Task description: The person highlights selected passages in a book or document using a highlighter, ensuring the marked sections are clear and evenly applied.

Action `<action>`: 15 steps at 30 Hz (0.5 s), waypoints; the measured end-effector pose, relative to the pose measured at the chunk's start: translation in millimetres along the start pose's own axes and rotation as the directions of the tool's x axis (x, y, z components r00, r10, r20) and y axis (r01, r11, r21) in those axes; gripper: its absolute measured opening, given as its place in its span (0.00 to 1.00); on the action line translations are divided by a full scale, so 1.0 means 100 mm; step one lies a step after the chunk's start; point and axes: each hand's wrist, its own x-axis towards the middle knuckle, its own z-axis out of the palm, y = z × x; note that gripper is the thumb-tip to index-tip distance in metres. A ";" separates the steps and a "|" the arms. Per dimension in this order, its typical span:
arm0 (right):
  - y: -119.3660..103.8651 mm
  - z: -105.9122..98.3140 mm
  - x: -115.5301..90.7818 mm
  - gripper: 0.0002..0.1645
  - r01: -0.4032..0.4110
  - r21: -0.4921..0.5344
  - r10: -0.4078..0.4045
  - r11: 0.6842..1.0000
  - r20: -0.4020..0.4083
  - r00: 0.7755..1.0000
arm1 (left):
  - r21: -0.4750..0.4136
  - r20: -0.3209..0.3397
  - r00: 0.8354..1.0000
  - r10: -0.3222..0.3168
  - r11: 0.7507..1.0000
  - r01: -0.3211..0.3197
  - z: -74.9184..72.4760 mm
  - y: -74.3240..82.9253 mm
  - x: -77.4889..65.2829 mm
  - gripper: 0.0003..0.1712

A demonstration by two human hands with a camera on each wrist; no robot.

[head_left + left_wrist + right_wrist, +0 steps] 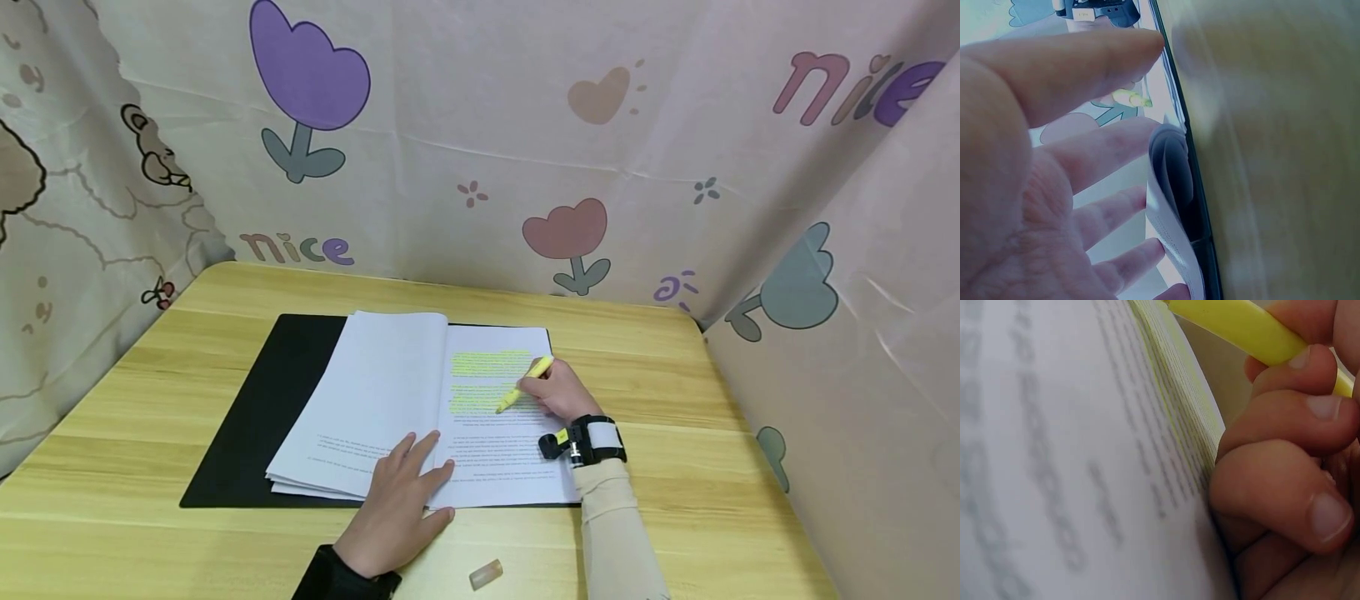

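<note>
An open stack of printed pages (495,462) lies on a black folder (255,417); its right page carries two blocks of yellow highlighting (491,364). My right hand (558,390) pinches a yellow highlighter (514,395), tip down at the lower edge of the second highlighted block. In the right wrist view the highlighter (1241,328) sits between thumb and fingers, the other fingers curled by the page. With fingers spread, my left hand (401,504) rests on the lower part of the pages near the fold. In the left wrist view the page edges (1169,162) curl beside its fingertips.
A small, translucent brownish cap-like piece (486,575) lies near the front of the wooden table (112,467). Printed cloth (450,108) hangs behind the table and at both sides. A camera band (596,440) is strapped round the right wrist.
</note>
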 end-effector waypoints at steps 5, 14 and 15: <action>0.02 -0.05 -0.01 0.11 -0.011 0.006 0.011 1.000 -0.018 1.000 | -0.007 0.001 1.000 -0.002 1.000 0.002 0.00 0.00 0.00 0.30; 0.07 -0.13 -0.01 0.09 -0.032 -0.007 0.032 0.999 -0.047 0.998 | -0.006 0.008 1.000 -0.007 1.000 0.007 0.00 0.00 0.00 0.30; 0.08 -0.14 -0.01 0.09 -0.036 -0.011 0.036 0.999 -0.052 0.998 | -0.005 0.007 1.000 -0.007 1.000 0.007 0.00 0.00 0.00 0.30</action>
